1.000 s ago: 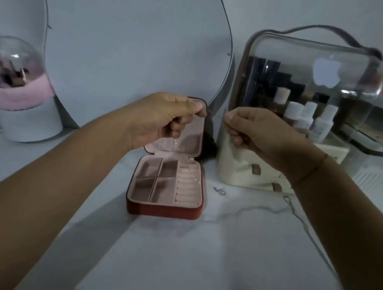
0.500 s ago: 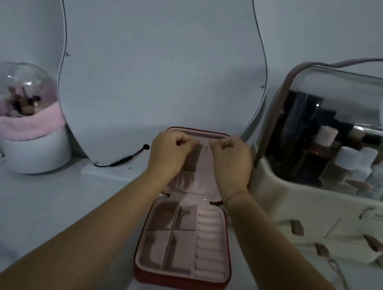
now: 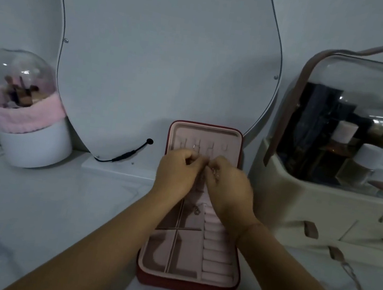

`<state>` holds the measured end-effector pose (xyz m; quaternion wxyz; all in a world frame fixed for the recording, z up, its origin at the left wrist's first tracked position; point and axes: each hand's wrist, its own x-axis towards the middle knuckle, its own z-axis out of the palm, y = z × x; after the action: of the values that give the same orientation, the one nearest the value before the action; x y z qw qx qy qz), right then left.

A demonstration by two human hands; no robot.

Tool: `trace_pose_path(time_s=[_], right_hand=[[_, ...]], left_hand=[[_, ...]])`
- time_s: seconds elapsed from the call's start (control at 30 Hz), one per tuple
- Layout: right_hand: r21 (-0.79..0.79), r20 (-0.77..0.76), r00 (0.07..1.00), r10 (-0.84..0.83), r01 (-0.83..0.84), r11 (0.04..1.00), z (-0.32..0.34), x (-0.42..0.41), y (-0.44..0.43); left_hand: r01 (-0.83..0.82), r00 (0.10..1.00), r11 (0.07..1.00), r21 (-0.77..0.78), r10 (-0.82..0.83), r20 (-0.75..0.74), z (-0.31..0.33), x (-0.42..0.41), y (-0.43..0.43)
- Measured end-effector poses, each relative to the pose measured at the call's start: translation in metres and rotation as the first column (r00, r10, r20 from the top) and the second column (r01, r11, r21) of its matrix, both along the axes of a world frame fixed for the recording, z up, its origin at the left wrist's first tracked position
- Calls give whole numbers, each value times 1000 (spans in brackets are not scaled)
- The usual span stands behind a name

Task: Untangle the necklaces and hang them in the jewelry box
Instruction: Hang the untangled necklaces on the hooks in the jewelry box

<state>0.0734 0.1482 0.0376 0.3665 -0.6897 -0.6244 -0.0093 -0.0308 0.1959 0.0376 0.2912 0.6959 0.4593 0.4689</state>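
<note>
Head view — hands meet mid-frame before jewelry box (image 3: 182,287) lid, just below hook row (image 3: 196,145). Left hand (image 3: 177,169), right hand (image 3: 228,188): each grip curled, pinching necklace (image 3: 215,171). Pendant-like bit (image 3: 196,210) dangles over tray. Chain judged featherlight, limp, snag-prone — hold ends near clasp. Chain run too fine to trace. Thin line (image 3: 359,286) on tabletop (image 3: 68,214), lower right: necklace or cord, cannot tell.

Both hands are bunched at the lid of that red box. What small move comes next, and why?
Probably raise the thin necklace onto a small hook in the upright pink-lined lid: left hand and right hand pinch it just below the hook row.
</note>
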Motion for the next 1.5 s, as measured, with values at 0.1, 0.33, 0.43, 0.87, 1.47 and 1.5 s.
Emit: trace_pose_path(time_s=[0.1,0.33,0.43,0.87,1.47,1.5], right_hand=[[-87,-500,829,249,-334,938,-6,-10,-14],[-132,-104,932,348,-360,924,-2,0,-51],[-54,50,957,287,-284,957,13,5,-51],[122,-729,665,164,-109,987,64,0,14],[111,-414,901,128,-89,990,19,8,-43],[94,-358,927,117,-89,992,18,12,-58]], left_hand=[[131,968,978,-163,-91,235,8,-3,-6],[-92,965,943,318,163,-205,-20,-1,0],[-107,892,884,456,287,-349,-30,-1,8],[-146,970,923,357,204,-131,-29,-1,9],[-100,979,941,324,152,-137,-24,-8,5],[-85,981,945,317,134,-138,-23,-9,3]])
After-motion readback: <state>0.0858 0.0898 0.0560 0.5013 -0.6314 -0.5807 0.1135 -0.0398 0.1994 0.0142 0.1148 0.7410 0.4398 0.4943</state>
